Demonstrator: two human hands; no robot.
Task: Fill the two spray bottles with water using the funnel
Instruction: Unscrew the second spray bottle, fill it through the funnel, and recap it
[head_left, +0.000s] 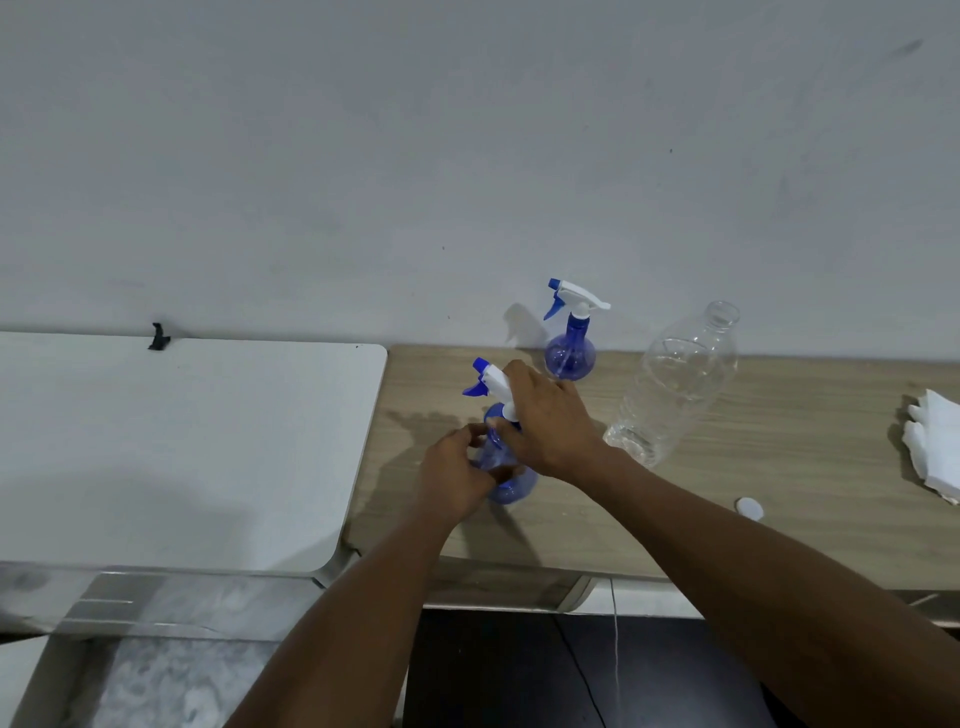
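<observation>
A blue spray bottle (511, 486) with a white and blue trigger head stands on the wooden table (571, 530). My left hand (452, 475) grips its round body. My right hand (545, 421) grips its neck and trigger head. A second blue spray bottle (570, 353) with its head on stands upright by the wall behind them. A clear plastic water bottle (675, 389), uncapped, stands to the right with a little water at its bottom. No funnel is in view.
A white bottle cap (749, 507) lies on the wooden table near my right forearm. Folded white tissues (935, 447) sit at the right edge. A white table (182, 441) adjoins on the left, with a black clip (158, 338) at its back.
</observation>
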